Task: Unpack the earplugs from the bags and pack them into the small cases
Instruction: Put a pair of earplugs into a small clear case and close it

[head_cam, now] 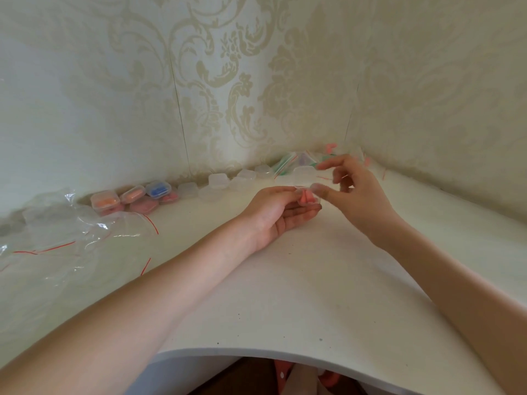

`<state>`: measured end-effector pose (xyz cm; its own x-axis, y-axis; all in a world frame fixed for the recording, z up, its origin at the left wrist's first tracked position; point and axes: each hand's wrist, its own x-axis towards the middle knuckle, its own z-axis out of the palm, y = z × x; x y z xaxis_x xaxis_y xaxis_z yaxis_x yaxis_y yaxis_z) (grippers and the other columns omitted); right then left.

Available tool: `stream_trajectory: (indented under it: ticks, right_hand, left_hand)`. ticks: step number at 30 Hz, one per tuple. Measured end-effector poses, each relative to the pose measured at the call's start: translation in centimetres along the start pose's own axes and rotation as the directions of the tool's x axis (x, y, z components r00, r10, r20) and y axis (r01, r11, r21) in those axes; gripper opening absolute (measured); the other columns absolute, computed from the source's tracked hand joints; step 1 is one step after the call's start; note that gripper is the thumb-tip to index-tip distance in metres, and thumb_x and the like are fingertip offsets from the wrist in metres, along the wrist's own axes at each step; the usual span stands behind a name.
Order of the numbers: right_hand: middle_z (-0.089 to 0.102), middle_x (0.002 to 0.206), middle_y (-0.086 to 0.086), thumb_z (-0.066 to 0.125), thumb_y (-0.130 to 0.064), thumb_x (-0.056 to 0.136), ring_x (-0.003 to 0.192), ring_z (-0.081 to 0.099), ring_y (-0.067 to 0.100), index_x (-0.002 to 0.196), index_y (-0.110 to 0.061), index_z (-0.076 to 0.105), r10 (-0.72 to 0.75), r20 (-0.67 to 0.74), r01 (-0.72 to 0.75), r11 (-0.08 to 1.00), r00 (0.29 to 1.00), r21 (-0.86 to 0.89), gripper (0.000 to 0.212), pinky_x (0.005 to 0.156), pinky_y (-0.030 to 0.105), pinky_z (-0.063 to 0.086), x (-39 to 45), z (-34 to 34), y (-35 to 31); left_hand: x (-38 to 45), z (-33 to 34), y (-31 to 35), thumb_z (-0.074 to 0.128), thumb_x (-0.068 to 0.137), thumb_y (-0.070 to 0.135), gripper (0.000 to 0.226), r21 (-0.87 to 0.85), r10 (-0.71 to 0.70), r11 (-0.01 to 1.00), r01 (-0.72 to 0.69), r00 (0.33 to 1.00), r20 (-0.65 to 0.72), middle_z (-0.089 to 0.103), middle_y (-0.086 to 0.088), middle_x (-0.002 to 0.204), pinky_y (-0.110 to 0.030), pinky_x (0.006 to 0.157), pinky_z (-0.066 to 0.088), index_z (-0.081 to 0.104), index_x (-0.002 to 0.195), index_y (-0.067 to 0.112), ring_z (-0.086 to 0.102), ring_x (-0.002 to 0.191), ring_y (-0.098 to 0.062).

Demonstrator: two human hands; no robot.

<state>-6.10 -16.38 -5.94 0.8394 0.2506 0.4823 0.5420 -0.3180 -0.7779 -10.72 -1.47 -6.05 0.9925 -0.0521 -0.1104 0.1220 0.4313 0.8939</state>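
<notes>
My left hand (281,209) lies palm up over the white table (285,295) and holds a small clear case (306,192) with pink earplugs (305,199) inside. The case's lid stands open. My right hand (352,189) pinches that lid between thumb and forefinger. Filled cases (134,196) with orange, pink and blue earplugs sit by the wall at the left. Empty clear cases (218,182) line the wall in the middle. Bags of earplugs (293,161) lie in the far corner, partly hidden behind my right hand.
Emptied clear zip bags (65,238) with red strips are heaped at the table's left. Patterned walls close the back and right sides. The table's curved front edge (285,353) runs near my body.
</notes>
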Motion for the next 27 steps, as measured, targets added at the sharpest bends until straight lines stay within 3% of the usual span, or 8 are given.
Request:
stream_trajectory:
  ticks: [3,5,7,11,14,16,20,27]
  right_hand:
    - [0.050,0.091,-0.009,0.053,-0.033,0.095,0.073,0.043,0.005,0.119,-0.031,0.057,0.096,-0.027,-0.094,0.993,0.995,0.066,0.025,0.072,0.009,0.037,0.2,-0.4,-0.3]
    - [0.055,0.096,-0.018,0.038,-0.037,0.100,0.086,0.050,-0.001,0.113,-0.035,0.059,0.129,0.062,-0.135,0.985,0.990,0.105,0.025,0.083,0.014,0.040,0.1,-0.5,-0.6]
    - [0.059,0.096,-0.021,0.033,-0.035,0.102,0.084,0.053,-0.009,0.099,-0.033,0.064,0.113,0.126,-0.127,0.986,0.986,0.110,0.032,0.079,0.010,0.042,-0.1,-0.3,-0.8]
    - [0.067,0.097,-0.010,0.042,-0.028,0.101,0.081,0.056,-0.004,0.097,-0.020,0.069,0.028,0.164,-0.028,1.000,0.986,0.000,0.028,0.074,0.011,0.042,-0.2,0.0,-0.4]
    - [0.068,0.095,-0.011,0.054,-0.023,0.095,0.082,0.058,0.005,0.094,-0.025,0.068,-0.022,0.192,0.042,0.994,0.981,-0.100,0.015,0.073,0.013,0.042,-0.2,-0.1,0.3]
    - [0.069,0.095,-0.007,0.057,-0.019,0.093,0.081,0.060,0.004,0.095,-0.023,0.068,-0.029,0.213,0.044,0.997,0.977,-0.068,0.012,0.073,0.011,0.043,-0.3,0.2,0.3]
    - [0.071,0.095,-0.002,0.056,-0.015,0.094,0.078,0.064,0.011,0.097,-0.015,0.070,-0.023,0.236,0.021,1.000,0.971,0.013,0.014,0.078,0.024,0.049,-0.4,0.4,-0.1]
    - [0.069,0.097,0.002,0.059,-0.021,0.092,0.085,0.066,0.029,0.101,-0.024,0.067,0.047,0.216,-0.054,0.998,0.975,0.027,0.013,0.079,0.038,0.053,-0.1,0.3,0.3]
  left_hand:
    - [0.0,0.0,0.0,0.048,0.095,0.000,0.016,0.022,-0.008,1.000,0.008,1.000,0.007,0.065,-0.019,0.087,-0.024,0.064,0.058,0.061,0.100,-0.006,0.070,0.069,-0.019]
    - [0.0,0.0,0.1,0.047,0.097,0.004,0.018,0.012,-0.021,1.000,0.021,1.000,0.008,0.067,-0.019,0.085,-0.025,0.064,0.059,0.062,0.098,-0.005,0.071,0.068,-0.020]
    - [0.0,0.0,0.1,0.039,0.101,0.011,0.026,-0.042,-0.042,0.998,0.042,0.999,-0.005,0.069,-0.021,0.081,-0.028,0.066,0.059,0.060,0.097,-0.005,0.071,0.068,-0.023]
    - [0.2,-0.2,0.3,0.039,0.102,0.026,0.038,-0.123,-0.087,0.989,0.082,0.996,-0.033,0.069,-0.022,0.079,-0.030,0.068,0.060,0.059,0.093,-0.005,0.071,0.069,-0.026]
    - [0.2,-0.2,0.2,0.054,0.094,0.011,0.016,-0.017,-0.050,0.999,0.050,0.999,-0.002,0.068,-0.017,0.087,-0.025,0.070,0.059,0.063,0.090,-0.002,0.071,0.073,-0.019]
    - [0.2,-0.2,0.0,0.055,0.090,0.001,0.011,0.036,-0.012,0.999,0.012,1.000,0.014,0.066,-0.014,0.088,-0.023,0.069,0.058,0.063,0.096,-0.002,0.070,0.072,-0.016]
    - [0.3,-0.5,-0.2,0.056,0.089,-0.002,0.024,0.053,0.008,0.999,-0.009,1.000,0.022,0.065,-0.017,0.094,-0.024,0.070,0.058,0.060,0.113,-0.007,0.069,0.082,-0.019]
    - [0.2,-0.2,-0.7,0.063,0.087,-0.001,0.036,0.178,0.085,0.980,-0.089,0.996,0.031,0.068,-0.016,0.094,-0.031,0.080,0.058,0.048,0.119,0.002,0.069,0.082,-0.022]
